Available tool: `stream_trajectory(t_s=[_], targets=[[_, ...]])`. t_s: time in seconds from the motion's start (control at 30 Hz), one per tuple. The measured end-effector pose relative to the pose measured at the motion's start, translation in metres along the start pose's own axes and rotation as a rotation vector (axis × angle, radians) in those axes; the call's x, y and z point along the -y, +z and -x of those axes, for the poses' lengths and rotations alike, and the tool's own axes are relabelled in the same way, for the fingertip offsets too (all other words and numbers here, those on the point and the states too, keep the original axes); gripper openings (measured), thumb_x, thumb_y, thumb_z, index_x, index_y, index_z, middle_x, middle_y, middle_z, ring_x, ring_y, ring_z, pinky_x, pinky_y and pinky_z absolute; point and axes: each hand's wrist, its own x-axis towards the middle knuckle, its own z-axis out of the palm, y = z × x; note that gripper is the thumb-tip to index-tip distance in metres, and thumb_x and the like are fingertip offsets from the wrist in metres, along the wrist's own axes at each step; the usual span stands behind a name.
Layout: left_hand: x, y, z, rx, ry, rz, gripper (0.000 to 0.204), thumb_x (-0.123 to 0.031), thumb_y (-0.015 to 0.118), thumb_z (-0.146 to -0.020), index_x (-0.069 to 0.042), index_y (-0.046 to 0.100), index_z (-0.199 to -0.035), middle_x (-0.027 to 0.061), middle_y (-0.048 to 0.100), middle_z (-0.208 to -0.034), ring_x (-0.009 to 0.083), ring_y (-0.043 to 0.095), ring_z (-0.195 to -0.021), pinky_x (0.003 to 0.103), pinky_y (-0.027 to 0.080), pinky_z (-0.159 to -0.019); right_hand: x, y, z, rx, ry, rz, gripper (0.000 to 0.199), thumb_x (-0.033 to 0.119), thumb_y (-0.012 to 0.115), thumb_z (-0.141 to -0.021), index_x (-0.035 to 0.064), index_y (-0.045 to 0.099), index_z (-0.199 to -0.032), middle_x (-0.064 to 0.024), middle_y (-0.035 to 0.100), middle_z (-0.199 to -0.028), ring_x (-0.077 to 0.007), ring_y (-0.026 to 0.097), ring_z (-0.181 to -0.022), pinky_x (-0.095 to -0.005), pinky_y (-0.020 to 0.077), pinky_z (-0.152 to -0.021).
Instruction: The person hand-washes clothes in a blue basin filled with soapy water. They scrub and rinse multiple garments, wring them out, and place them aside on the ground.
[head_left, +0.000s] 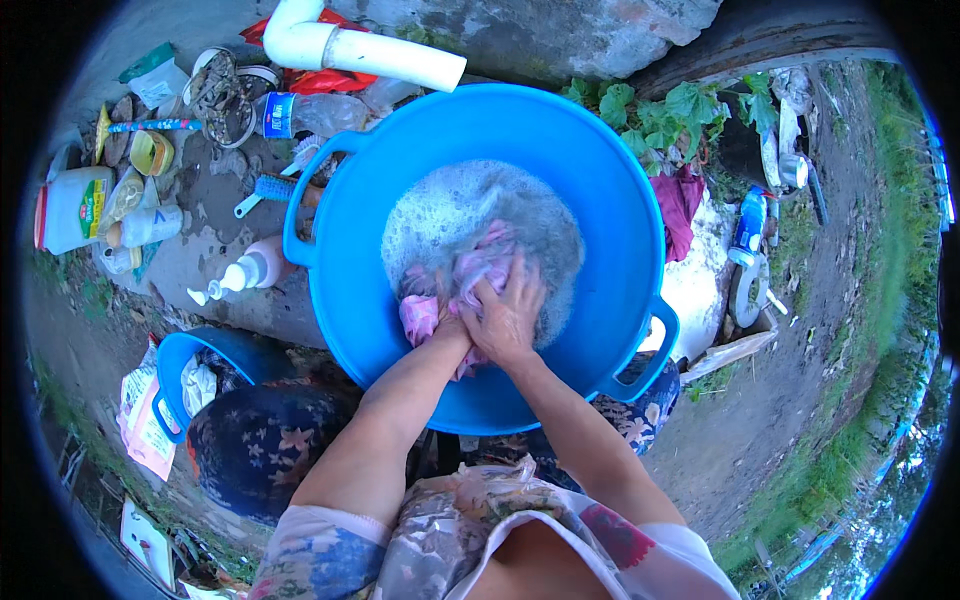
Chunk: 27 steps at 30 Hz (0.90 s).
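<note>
A big blue plastic tub (620, 200) with two side handles holds grey, sudsy water (430, 220). Bunched in the suds near its front side is a wet pink cloth (482, 268), partly under water. My right hand (510, 310) lies over this cloth with its fingers curled down into it. Close beside it, my left hand (456, 322) dips into the water at the cloth, its wrist against the right hand. Water, cloth and the other hand hide the left fingers. A fold of pink cloth (419, 318) sticks up by the left wrist.
Left of the tub lie a blue scrub brush (274, 188), a white pump bottle (255, 264) and a large jug (78, 210). A smaller blue bucket (180, 352) stands by my left knee. A white pipe (395, 58) juts over the far rim; dark red cloth (680, 210) hangs at right.
</note>
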Motion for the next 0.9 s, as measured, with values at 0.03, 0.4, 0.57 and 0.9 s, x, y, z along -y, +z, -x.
stream_trajectory(t_s=[0.03,0.4,0.57,0.9], targets=[[0.004,0.013,-0.006,-0.066,-0.030,-0.013,0.067,-0.048,0.042,-0.090,-0.023,0.019,-0.148,0.0068,0.016,-0.154,0.0343,0.013,-0.141,0.062,0.004,-0.109,0.010,0.002,-0.004,0.001,-0.038,0.073,0.044,0.038,0.068,-0.074,0.0122,0.063,-0.109,-0.0230,0.035,-0.141,-0.0484,0.038,-0.121,-0.0681,0.0303,-0.090],[-0.007,-0.007,-0.017,-0.018,-0.184,0.004,0.093,-0.055,0.058,-0.079,0.007,0.026,-0.141,0.0258,0.011,-0.151,0.0464,0.010,-0.138,0.058,0.002,-0.111,-0.076,0.011,-0.112,0.172,0.523,-0.672,0.042,0.036,0.062,-0.082,0.0053,0.063,-0.111,-0.0203,0.064,-0.106,-0.0370,0.064,-0.087,-0.0436,0.0491,-0.081],[0.004,-0.008,-0.005,0.090,-0.032,0.148,0.078,-0.054,0.043,-0.087,-0.012,0.019,-0.148,0.0200,0.011,-0.153,0.0415,0.010,-0.140,0.057,0.003,-0.111,-0.028,-0.007,-0.002,0.043,-0.015,-0.216,0.045,0.028,0.069,-0.075,0.0155,0.061,-0.117,-0.0233,0.040,-0.136,-0.0460,0.040,-0.121,-0.0621,0.0376,-0.090],[-0.009,-0.001,-0.020,-0.107,-0.174,-0.083,0.083,-0.044,0.060,-0.082,0.009,0.029,-0.139,0.0274,0.005,-0.150,0.0503,0.006,-0.136,0.059,0.003,-0.110,-0.029,-0.003,-0.131,0.504,0.522,-0.066,0.034,0.032,0.060,-0.083,0.0106,0.065,-0.109,-0.0192,0.054,-0.125,-0.0359,0.047,-0.120,-0.0495,0.0383,-0.094]])
